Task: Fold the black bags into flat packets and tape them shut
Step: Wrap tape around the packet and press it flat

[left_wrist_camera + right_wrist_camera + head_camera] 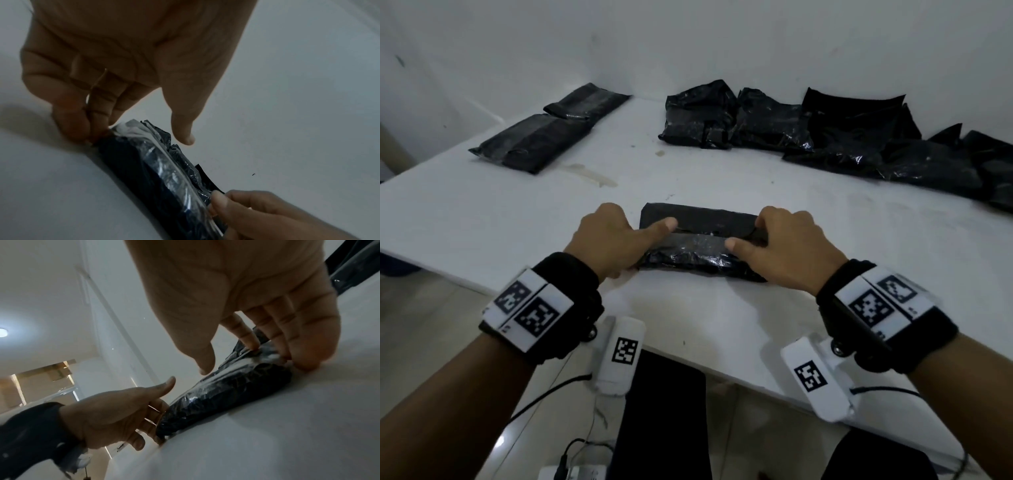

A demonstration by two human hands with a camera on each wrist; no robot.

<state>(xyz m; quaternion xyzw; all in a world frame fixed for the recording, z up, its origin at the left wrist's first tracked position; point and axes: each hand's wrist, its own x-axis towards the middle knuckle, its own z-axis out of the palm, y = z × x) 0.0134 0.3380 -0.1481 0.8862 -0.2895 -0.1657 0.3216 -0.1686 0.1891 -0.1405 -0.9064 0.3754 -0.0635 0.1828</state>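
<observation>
A folded black packet lies on the white table near its front edge, with a strip of clear tape along its top. My left hand holds the packet's left end, fingers curled beside it and thumb stretched over the tape. At the right end my right hand pinches the packet, fingertips on the far side, thumb on the tape. In the left wrist view the left fingers touch the packet end. The right wrist view has the right fingers on the packet.
Two flat taped packets lie at the back left. A heap of loose black bags runs along the back right by the wall. A pale stain marks the table. Bare table surface surrounds the packet.
</observation>
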